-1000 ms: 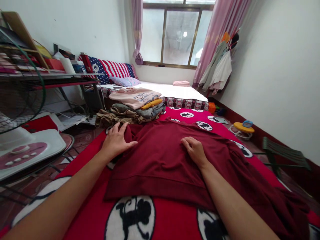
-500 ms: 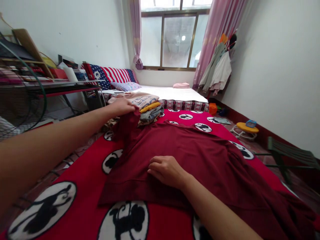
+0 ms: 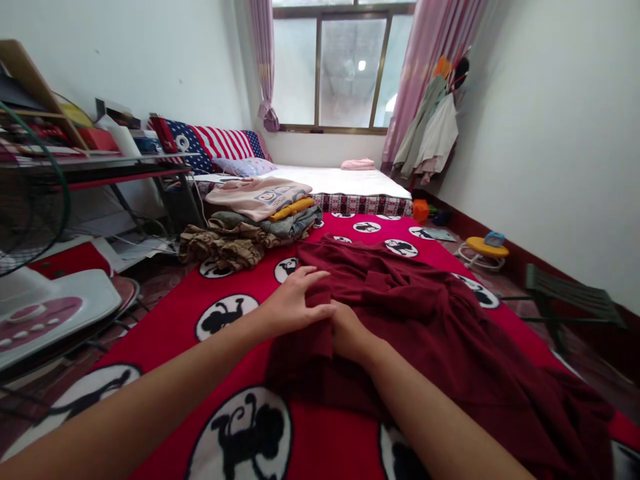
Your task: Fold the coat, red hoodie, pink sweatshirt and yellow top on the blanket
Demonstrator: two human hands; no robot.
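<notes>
A dark red long-sleeved top (image 3: 410,320) lies spread on the red blanket, its left side folded inward over the body. At the fold, my left hand (image 3: 293,300) rests against the cloth with thumb and fingers spread apart. Close beside it, my right hand (image 3: 350,333) is curled at the folded part, its fingertips hidden by the fabric. The far sleeve trails toward the lower right.
A stack of folded clothes (image 3: 260,213) sits at the blanket's far left. Beyond is a bed (image 3: 340,180) under the window. A desk (image 3: 115,163) and a fan (image 3: 55,307) stand left; a yellow stool (image 3: 486,247) and a dark folding stool (image 3: 570,293) stand right.
My left hand has come from the far left toward the middle, bringing the top's left side over with it. The two hands are now close together at the fold.
</notes>
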